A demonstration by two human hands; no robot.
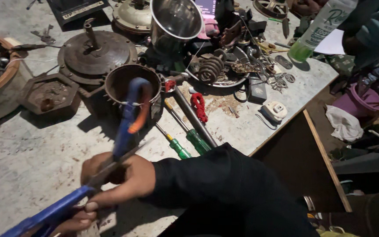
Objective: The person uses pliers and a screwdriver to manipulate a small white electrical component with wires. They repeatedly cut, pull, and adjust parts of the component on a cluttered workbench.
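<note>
We see the right hand [123, 177], its black sleeve [224, 188] coming in from the lower right, clenched around a tool with blue handles [126, 127] low over the grey tabletop [31, 153]. One blue handle rises from the fist towards the middle of the view and ends in an orange tip (it is blurred, so we cannot tell the kind of tool for sure). The other blue handle runs down to the lower left corner, where the left hand [73, 219] lies under it with its fingers curled against the handle; most of that hand is cut off by the edge of the view, and we cannot tell how firmly it grips.

Just beyond the tool stands a rusty round motor housing [132, 83], open at the top. Behind it lies a flat, dark rotor disc with a shaft [95, 52] standing up from it, and to the left a hexagonal rusty tray [49, 94]. Two green-handled screwdrivers [189, 142] lie side by side just above the sleeve, next to a long grey metal bar [194, 116], with a red coiled piece [198, 106] beside that. Farther back stand a shiny steel pot [176, 22] and a coil spring [210, 68], and a green bottle [319, 28] leans at the far right.
</note>
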